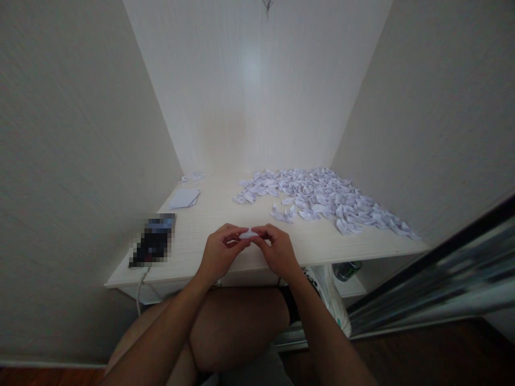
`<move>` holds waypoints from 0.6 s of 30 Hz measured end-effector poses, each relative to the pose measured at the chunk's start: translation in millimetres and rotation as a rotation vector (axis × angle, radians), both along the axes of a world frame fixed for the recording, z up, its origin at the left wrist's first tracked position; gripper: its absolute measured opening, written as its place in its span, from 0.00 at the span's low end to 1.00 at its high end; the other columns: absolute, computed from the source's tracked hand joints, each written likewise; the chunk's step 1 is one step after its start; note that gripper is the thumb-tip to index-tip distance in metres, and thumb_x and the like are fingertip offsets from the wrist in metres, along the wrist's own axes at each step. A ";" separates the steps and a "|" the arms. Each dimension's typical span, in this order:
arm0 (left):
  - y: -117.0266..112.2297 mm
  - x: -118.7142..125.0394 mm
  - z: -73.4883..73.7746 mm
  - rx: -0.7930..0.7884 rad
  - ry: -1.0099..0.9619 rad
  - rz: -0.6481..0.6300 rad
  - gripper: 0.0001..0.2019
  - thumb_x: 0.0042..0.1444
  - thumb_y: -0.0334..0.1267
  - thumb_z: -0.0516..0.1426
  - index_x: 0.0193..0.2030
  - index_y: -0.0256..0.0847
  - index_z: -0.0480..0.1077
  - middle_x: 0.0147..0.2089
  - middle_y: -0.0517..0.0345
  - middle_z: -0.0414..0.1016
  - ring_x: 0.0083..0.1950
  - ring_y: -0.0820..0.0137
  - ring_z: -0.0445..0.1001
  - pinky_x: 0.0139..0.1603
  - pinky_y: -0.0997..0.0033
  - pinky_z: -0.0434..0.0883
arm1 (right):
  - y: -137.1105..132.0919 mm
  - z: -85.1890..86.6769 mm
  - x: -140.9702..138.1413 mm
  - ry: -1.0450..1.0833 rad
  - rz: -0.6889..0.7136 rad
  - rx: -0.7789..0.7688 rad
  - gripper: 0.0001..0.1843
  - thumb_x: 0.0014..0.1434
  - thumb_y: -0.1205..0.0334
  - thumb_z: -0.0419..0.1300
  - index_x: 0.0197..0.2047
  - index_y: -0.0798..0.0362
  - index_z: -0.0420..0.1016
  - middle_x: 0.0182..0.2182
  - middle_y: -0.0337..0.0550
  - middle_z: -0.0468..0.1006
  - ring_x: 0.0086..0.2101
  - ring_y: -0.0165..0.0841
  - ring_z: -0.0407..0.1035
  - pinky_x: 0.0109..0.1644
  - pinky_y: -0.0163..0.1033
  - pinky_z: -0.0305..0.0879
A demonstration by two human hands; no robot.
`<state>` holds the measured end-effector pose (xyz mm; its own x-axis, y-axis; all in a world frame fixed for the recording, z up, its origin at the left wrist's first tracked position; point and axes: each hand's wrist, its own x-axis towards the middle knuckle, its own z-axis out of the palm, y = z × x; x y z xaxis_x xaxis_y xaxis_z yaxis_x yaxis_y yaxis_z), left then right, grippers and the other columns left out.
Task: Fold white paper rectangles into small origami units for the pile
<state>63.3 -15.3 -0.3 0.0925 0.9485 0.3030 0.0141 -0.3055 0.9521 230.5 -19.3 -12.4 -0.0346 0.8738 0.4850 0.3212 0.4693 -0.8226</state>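
Note:
A small folded piece of white paper (248,234) is pinched between my two hands, just above the front edge of the desk. My left hand (226,247) grips its left end with thumb and fingertips. At the other end, my right hand (274,245) closes on it the same way, and the fingertips of both hands nearly meet. Much of the paper is hidden behind the fingers. Beyond my right hand lies a wide heap of folded white paper pieces (317,195). A stack of flat white paper sheets (184,198) rests at the left of the desk.
The white desk (217,201) stands between two side walls. A blurred-out dark device (155,238) with a white cable (139,292) lies at its left edge. More paper pieces (193,177) sit in the back left corner. Under the desk at right is a dark can (346,270).

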 end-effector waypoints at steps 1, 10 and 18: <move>0.4 -0.2 -0.4 0.006 0.014 0.005 0.12 0.45 0.41 0.70 0.37 0.41 0.81 0.40 0.55 0.76 0.37 0.69 0.78 0.39 0.68 0.79 | 0.4 -0.3 -0.2 -0.027 -0.004 0.001 0.06 0.59 0.63 0.65 0.40 0.50 0.80 0.33 0.42 0.80 0.35 0.35 0.74 0.41 0.39 0.69; 1.1 -0.7 1.5 -0.085 0.027 -0.071 0.14 0.48 0.42 0.68 0.40 0.39 0.80 0.40 0.50 0.83 0.40 0.64 0.81 0.43 0.65 0.78 | 0.7 -0.1 -0.9 -0.054 -0.015 0.001 0.02 0.61 0.62 0.62 0.36 0.51 0.76 0.34 0.41 0.76 0.36 0.33 0.71 0.39 0.36 0.67; 3.1 -1.0 2.6 -0.095 0.038 -0.026 0.12 0.47 0.43 0.68 0.34 0.37 0.79 0.32 0.53 0.82 0.31 0.65 0.80 0.35 0.68 0.77 | -0.1 2.3 -1.8 -0.032 0.012 -0.034 0.05 0.62 0.61 0.61 0.34 0.52 0.75 0.33 0.41 0.76 0.36 0.32 0.70 0.37 0.35 0.66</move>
